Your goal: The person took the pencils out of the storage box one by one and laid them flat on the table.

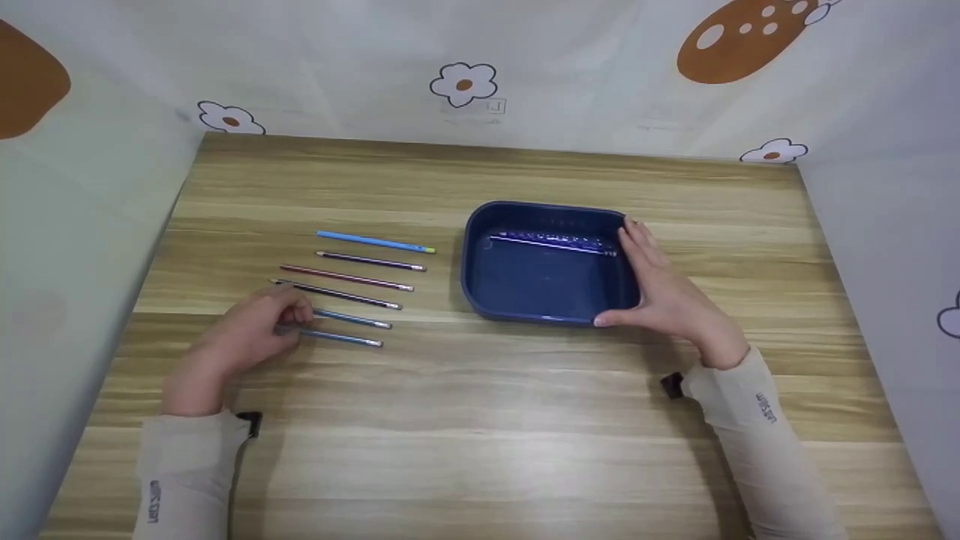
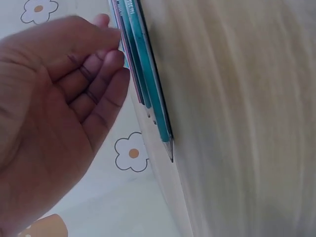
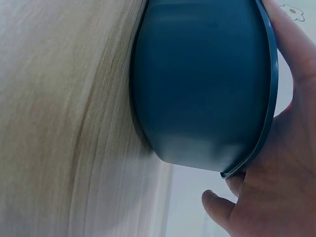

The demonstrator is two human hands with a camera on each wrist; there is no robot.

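Observation:
Several pencils lie side by side on the table, left of a dark blue plastic box. Farthest is a bright blue pencil (image 1: 371, 241); then come a dark pencil (image 1: 367, 260), a red pencil (image 1: 345, 277) and another dark pencil (image 1: 352, 296). Over the left ends of the two nearest, teal pencils (image 1: 352, 341) hovers my left hand (image 1: 259, 330), its fingers loosely bent and nothing seen between them in the left wrist view. My right hand (image 1: 667, 289) grips the right end of the box (image 1: 551, 319), thumb at the front rim and fingers at the back corner.
Inside the box, pencils (image 1: 555, 244) lie along its back wall. The wooden table (image 1: 487, 420) meets a pale wall covering (image 1: 570, 97) with flower prints at the back and sides. A small black piece (image 1: 251, 425) shows at each cuff.

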